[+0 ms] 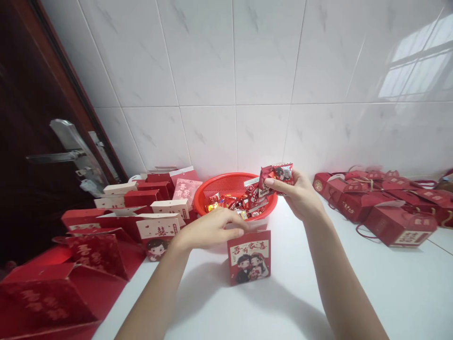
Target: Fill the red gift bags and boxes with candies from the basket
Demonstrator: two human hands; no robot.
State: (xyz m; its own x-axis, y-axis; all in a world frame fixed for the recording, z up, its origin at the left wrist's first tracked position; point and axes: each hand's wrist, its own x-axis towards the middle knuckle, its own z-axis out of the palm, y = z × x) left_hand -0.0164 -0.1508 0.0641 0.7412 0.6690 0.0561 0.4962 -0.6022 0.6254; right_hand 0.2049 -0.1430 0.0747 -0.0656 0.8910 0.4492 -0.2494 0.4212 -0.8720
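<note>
A small red gift box point(249, 257) with a cartoon couple on its front stands upright on the white table. My left hand point(214, 227) is at its top left edge, thumb toward the front, with the other fingertips partly hidden behind the rim. Raised above the right side of a red plastic basket point(208, 182), my right hand point(299, 191) pinches red snack packets point(278, 177) between thumb and fingers. Another red packet point(254, 193) hangs just below them, over the basket rim. Wrapped sweets point(226, 203) lie inside the basket.
Several red and cream boxes point(161, 224) with raised flaps crowd the left side. Larger red boxes point(46, 297) stand at the front left. Red handled boxes point(399, 224) are grouped on the right. A tiled wall point(262, 127) rises behind; a dark door point(31, 94) is at left.
</note>
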